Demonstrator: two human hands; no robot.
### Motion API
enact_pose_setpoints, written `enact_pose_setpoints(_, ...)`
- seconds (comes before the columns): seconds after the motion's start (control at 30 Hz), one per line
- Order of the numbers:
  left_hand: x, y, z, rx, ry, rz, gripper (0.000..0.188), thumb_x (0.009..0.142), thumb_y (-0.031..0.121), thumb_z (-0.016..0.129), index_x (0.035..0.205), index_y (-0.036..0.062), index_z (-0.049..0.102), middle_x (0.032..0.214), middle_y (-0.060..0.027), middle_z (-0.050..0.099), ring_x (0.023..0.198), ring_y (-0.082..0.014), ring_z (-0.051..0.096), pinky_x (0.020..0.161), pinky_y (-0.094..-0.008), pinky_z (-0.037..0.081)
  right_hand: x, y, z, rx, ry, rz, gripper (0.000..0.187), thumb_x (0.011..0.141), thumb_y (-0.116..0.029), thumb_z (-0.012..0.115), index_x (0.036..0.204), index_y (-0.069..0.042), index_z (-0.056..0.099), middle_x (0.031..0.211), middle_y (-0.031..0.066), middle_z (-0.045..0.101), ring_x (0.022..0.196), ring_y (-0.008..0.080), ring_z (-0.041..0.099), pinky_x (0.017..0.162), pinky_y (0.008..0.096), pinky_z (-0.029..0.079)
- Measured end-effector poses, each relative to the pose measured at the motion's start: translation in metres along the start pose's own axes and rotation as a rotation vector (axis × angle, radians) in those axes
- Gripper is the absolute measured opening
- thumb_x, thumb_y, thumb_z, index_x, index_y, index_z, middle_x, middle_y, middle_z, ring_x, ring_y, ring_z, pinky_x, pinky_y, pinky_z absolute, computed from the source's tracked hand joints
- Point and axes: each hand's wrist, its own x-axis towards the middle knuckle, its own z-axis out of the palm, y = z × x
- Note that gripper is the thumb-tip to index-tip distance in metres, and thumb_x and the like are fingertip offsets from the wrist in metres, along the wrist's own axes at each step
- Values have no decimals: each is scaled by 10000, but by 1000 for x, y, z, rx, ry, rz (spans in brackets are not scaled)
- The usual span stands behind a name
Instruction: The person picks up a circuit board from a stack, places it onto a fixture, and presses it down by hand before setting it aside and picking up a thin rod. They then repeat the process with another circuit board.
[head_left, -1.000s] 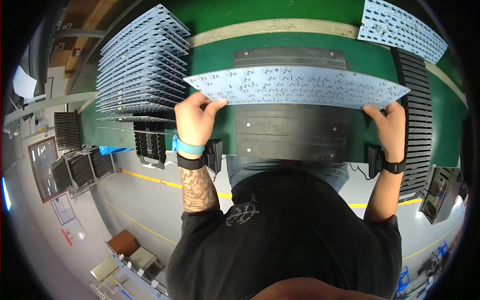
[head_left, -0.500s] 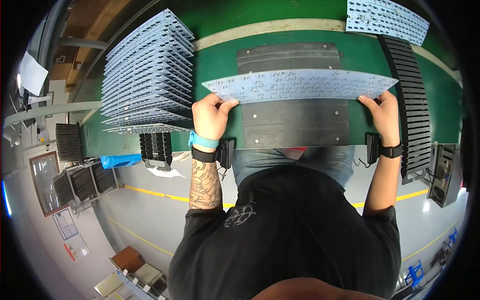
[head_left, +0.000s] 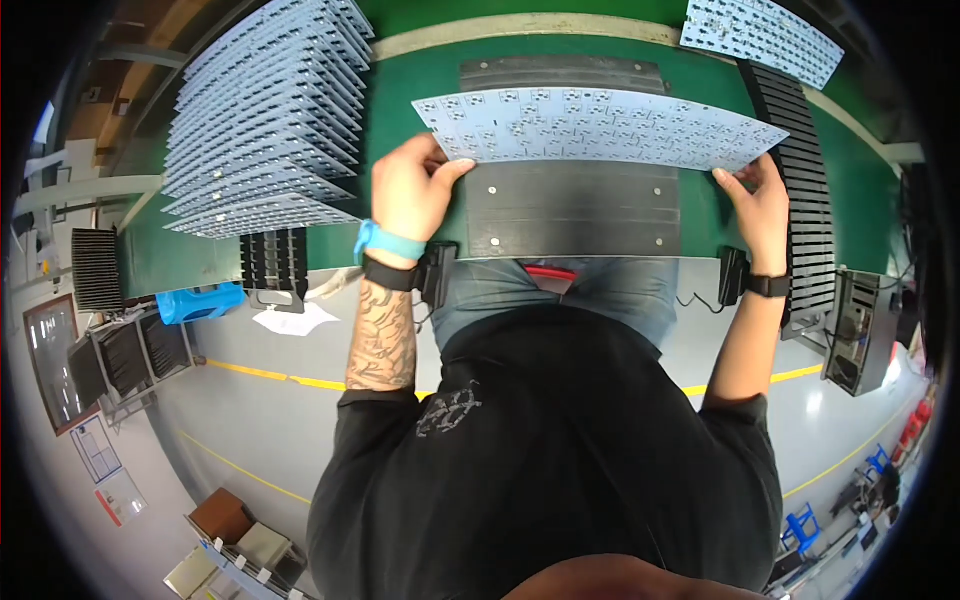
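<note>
A wide, pale blue circuit board covered with small dark parts is held up over a black plate on the green bench. My left hand pinches its lower left corner, thumb in front, fingers partly hidden behind it. At the lower right corner, my right hand grips the same board between thumb and fingers. The board leans, its face tilted up toward me, and its right end sits a little lower than its left.
To the left, many similar boards stand stacked in a black slotted rack. Another black slotted rack runs along the right, with a board at its far end. A blue container is below the bench's left edge.
The board has tipped so more of its face shows, and its right end has dropped relative to the left. Both hands keep their grip. The whole view has shifted somewhat.
</note>
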Motion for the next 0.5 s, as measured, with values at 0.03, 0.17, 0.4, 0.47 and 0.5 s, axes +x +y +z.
enact_pose_setpoints(0.03, -4, 9, -2, 13, 109, 36, 395, 734, 160, 861, 1067, 30, 693, 893, -165, 710, 768, -309, 677, 705, -378, 539, -7, -9, -3, -156, 105, -16, 449, 854, -98, 797, 1237, 30, 599, 1177, 114, 694, 1025, 195, 664, 904, 316, 513)
enact_pose_setpoints(0.17, -8, 58, -14, 80, 372, 298, 721, 712, 146, 869, 1369, 110, 573, 1281, -174, 624, 1119, -367, 600, 966, -433, 487, -45, -63, -8, -158, 544, -426, 640, 787, -165, 865, 1331, -11, 565, 1276, 140, 630, 1150, 249, 613, 968, 361, 481)
enact_pose_setpoints(0.4, 29, 67, 67, 104, 675, 793, 926, 602, 197, 869, 1449, 173, 495, 1284, -166, 526, 1241, -366, 479, 1095, -622, 307, -16, -132, 75, -258, 293, -926, 845, 651, -194, 893, 1396, -87, 508, 1291, 191, 569, 1209, 379, 534, 1028, 463, 414)
enact_pose_setpoints(0.47, 28, 67, 64, 91, 546, 740, 924, 595, 201, 874, 1440, 167, 501, 1275, -165, 533, 1237, -367, 488, 1082, -614, 324, -13, -124, 80, 33, 159, -946, 995, 621, -141, 883, 1492, -108, 404, 1364, 210, 491, 1317, 403, 450, 1117, 528, 347)
enact_pose_setpoints(0.5, 28, 68, 59, 90, 485, 712, 922, 592, 202, 876, 1435, 164, 504, 1270, -165, 536, 1235, -367, 492, 1076, -610, 332, -11, -130, 76, -165, 125, -896, 995, 610, -150, 888, 1484, -109, 415, 1343, 200, 491, 1307, 398, 446, 1120, 545, 329)
